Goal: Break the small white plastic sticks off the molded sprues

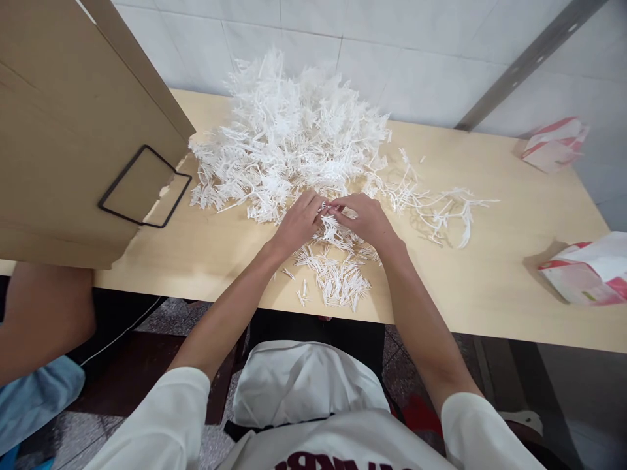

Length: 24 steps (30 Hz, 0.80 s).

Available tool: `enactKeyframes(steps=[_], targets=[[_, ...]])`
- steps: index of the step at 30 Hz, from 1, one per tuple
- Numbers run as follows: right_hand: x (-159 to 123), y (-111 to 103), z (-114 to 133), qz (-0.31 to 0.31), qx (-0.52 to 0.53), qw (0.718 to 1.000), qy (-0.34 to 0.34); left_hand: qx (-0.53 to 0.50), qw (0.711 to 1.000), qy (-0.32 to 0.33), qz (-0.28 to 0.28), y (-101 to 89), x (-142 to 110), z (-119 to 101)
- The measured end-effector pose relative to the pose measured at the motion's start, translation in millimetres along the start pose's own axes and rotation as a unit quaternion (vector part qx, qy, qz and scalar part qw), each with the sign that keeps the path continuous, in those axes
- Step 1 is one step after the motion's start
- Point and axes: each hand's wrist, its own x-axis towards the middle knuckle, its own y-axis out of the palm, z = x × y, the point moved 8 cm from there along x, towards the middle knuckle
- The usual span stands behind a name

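Note:
My left hand (304, 220) and my right hand (361, 220) meet at the near edge of a big heap of white branched plastic pieces (294, 130). Both are closed, fingertips pinched on a small white branched piece (324, 206) between them. Its exact shape is partly hidden by the fingers. Below the hands, a pile of short loose white plastic bits (340, 277) lies near the front edge of the table. To the right of the heap, a few bare white branched stems (448, 212) are spread out.
On the left a brown cardboard panel (73, 130) stands beside a black wire frame (144, 186). Another person's arm (49, 307) shows under it. Two red-and-white paper bags, one farther (556, 145) and one nearer (590, 271), sit at the table's right. A tiled wall (416, 59) backs the wooden table (490, 281).

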Motion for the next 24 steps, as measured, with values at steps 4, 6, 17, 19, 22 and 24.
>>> enactKeyframes(steps=[4,6,17,19,22,24], targets=[[0.1,3.1,4.4,0.022,-0.063,0.998,-0.011,0.057,0.997,0.032,0.032,5.2,-1.9,-4.3],[1.0,4.7,7.8,0.023,-0.105,0.994,-0.013,0.073,0.995,0.059,0.026,6.0,-3.3,-8.5],[1.4,2.4,12.8,-0.011,-0.073,0.997,0.030,0.057,0.983,0.154,-0.079,4.3,-10.1,-20.0],[0.3,2.0,9.0,-0.025,-0.031,0.998,0.041,0.053,0.982,0.158,-0.092,3.0,-11.0,-21.2],[-1.3,1.6,2.0,-0.058,0.024,0.996,0.058,0.045,0.980,0.162,-0.105,2.3,-11.8,-24.3],[-2.1,0.3,-2.7,-0.086,0.065,0.992,0.073,0.034,0.981,0.158,-0.105,2.2,-11.3,-25.6]])
